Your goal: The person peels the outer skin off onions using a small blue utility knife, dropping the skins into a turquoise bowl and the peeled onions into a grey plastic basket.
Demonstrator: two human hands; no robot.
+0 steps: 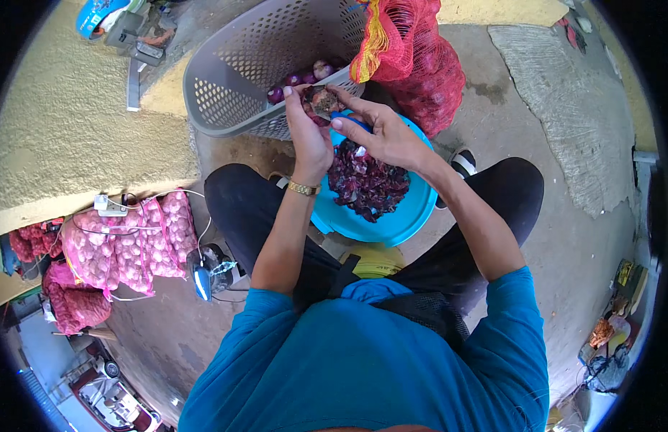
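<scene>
My left hand holds a red onion with dirty, dry skin and roots. In my right hand is a small blue-handled knife, its tip end close to the onion; the blade is mostly hidden. Both hands are above the rim of a turquoise basin between my knees, which holds a heap of dark purple onion skins. Just beyond my hands stands a grey perforated plastic basket with several purple onions at its bottom.
A red mesh sack of onions leans by the basket's right side. Pink mesh sacks of garlic stand at the left, under a white power strip with trailing cables. A yellow container is between my thighs, below the basin.
</scene>
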